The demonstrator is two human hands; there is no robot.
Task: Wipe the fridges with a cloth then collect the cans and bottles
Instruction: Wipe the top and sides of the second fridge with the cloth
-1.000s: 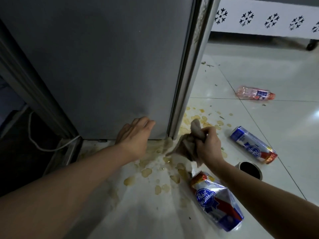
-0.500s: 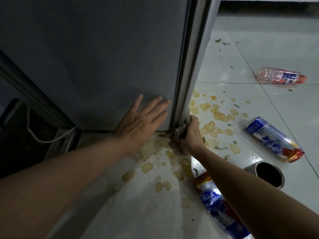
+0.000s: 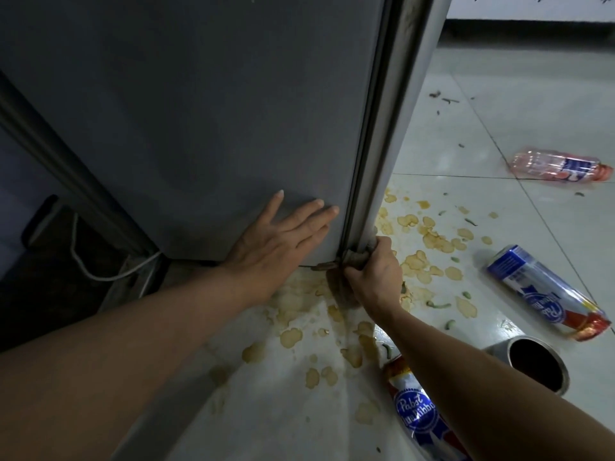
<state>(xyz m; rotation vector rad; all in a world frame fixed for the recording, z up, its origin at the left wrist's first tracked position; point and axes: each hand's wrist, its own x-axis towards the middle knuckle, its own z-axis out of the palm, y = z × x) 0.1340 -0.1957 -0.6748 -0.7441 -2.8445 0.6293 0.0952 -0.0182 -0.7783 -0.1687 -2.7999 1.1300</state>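
Step in hand: wiping the bottom front corner of the tall grey metal fridge. The left hand lies flat against the lower side panel, fingers straight and spread, bracing and holding nothing. The right hand is curled round a crumpled grey-brown cloth, pressing it onto the foot of the vertical door-edge strip, just above the pale tiled floor. Most of the cloth is hidden inside the fist; how much fabric actually meets the metal is hard to judge, probably only a small wad. To do this well: keep the flat left hand steady so the cabinet does not shift, draw the cloth up along the seam in one firm pass, and refold to a clean face, since the floor beside it is spattered with tan dried spill patches that would soil it. Collection not yet begun: a blue, white and red beer can lies on its side to the right, a second like can lies near the right forearm, an open silver can lies between them, and a clear pink-tinted plastic bottle lies farther off.
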